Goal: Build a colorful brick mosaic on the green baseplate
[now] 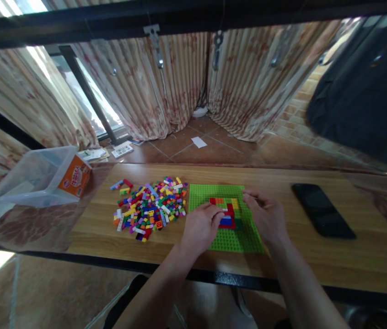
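On the wooden table lies a green studded baseplate [226,244]. Toy bricks [230,211] in red, orange, yellow, blue and dark green are built up around its middle. My left hand [201,227] rests over the plate's left side, fingers bent together, the tips at the left of the built bricks. Above the plate's right edge is my right hand [268,217], its thumb and fingers pinched together. Whatever either hand holds, if anything, is too small or hidden to make out. The left hand covers part of the build.
A spread-out pile of loose coloured bricks [159,205] lies left of the plate. At the right is a black phone [322,210]. Beyond the table's left end stands a clear plastic bin [39,176] with an orange label. A dark bar crosses overhead.
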